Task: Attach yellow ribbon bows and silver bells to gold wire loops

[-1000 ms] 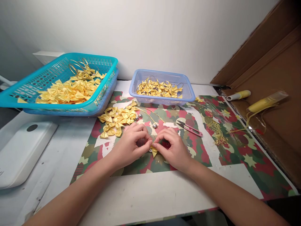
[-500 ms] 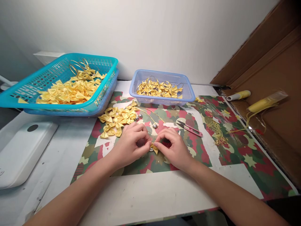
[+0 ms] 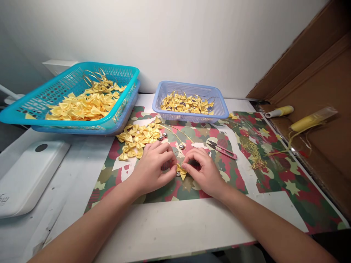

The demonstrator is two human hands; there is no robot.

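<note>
right hand (image 3: 204, 170) pinching a yellow bow (image 3: 182, 174), left hand (image 3: 156, 168), fingertips together, at its edge (silver bell (image 3: 178, 174) alongside)

The right hand (image 3: 204, 168) pinches a yellow bow (image 3: 182, 174), the left hand (image 3: 156, 165) just beside it.

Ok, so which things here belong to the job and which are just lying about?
Likely part of the job:
yellow bow at the right hand
silver bell beside it
pile of bows beyond the left hand
pink snips
blue basket
turquoise basket

Probably just lying about:
white device at left
thread scraps at right
cardboard
</note>
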